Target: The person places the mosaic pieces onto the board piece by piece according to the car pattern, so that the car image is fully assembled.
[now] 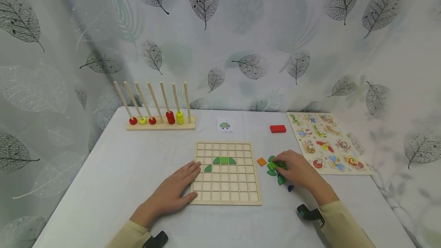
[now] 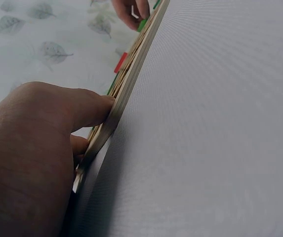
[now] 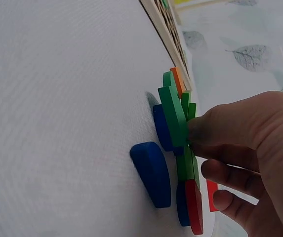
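Note:
My left hand (image 1: 173,188) rests at the left edge of a wooden grid board (image 1: 225,200), fingers extended and spread, with fingertips on the rim. In the left wrist view its thumb (image 2: 94,108) touches the board's side. Dark green quarter-round blocks (image 1: 208,168) and a light green square block (image 1: 224,160) sit in the board's cells. Right of the board, my right hand (image 1: 298,169) pinches a green block (image 1: 281,164) at a small pile, partly hidden by the fingers. Around it lie green blocks (image 1: 271,172), blue blocks (image 3: 151,173) and an orange block (image 1: 261,162).
A red block (image 1: 278,129) lies behind the pile. Beyond the board is a small pattern card (image 1: 225,125). A peg stand (image 1: 161,126) with red and yellow beads stands back left; an insect picture puzzle board (image 1: 327,141) lies at right. Leaf-patterned cloth hangs behind the table.

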Demonstrator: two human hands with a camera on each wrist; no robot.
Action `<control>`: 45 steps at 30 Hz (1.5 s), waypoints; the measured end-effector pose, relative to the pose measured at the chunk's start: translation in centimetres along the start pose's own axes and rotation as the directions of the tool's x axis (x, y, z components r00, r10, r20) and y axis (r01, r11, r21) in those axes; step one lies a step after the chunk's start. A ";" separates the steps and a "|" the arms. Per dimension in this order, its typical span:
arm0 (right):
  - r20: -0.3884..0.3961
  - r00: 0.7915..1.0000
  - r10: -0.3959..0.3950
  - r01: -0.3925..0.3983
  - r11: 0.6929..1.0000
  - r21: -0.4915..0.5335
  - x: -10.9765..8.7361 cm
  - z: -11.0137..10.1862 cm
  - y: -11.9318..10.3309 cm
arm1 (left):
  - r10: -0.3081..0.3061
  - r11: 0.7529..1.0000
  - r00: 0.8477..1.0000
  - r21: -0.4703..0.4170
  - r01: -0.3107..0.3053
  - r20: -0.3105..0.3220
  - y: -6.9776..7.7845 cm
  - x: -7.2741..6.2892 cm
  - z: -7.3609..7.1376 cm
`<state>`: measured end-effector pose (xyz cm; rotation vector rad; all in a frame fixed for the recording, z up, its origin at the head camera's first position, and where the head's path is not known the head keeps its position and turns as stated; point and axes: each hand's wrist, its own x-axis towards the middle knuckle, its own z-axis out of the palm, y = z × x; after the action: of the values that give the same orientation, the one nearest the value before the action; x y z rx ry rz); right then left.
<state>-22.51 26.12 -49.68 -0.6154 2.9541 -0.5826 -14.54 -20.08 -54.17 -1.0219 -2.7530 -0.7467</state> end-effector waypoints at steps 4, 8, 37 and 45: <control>-0.001 1.000 0.006 -0.006 1.000 0.004 0.0 0.1 0.1 | 0.006 1.000 1.000 0.003 -0.006 -0.004 0.0 0.0 0.0; -0.002 1.000 0.009 -0.009 1.000 0.012 0.0 0.0 0.0 | 0.008 1.000 1.000 0.004 -0.008 -0.006 0.0 0.1 0.0; -0.164 0.968 -0.191 0.207 0.974 0.087 0.3 -1.8 -4.2 | -0.042 0.999 0.999 -0.017 0.043 0.028 0.4 0.1 -0.3; -0.179 0.952 -0.248 0.266 0.960 0.084 1.1 -1.6 -5.6 | -0.042 0.999 0.999 -0.017 0.043 0.030 0.4 0.1 -0.3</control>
<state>-21.63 21.50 -46.02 -0.9959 2.9884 -0.8487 -14.40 -19.87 -53.70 -0.9884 -2.8062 -0.7687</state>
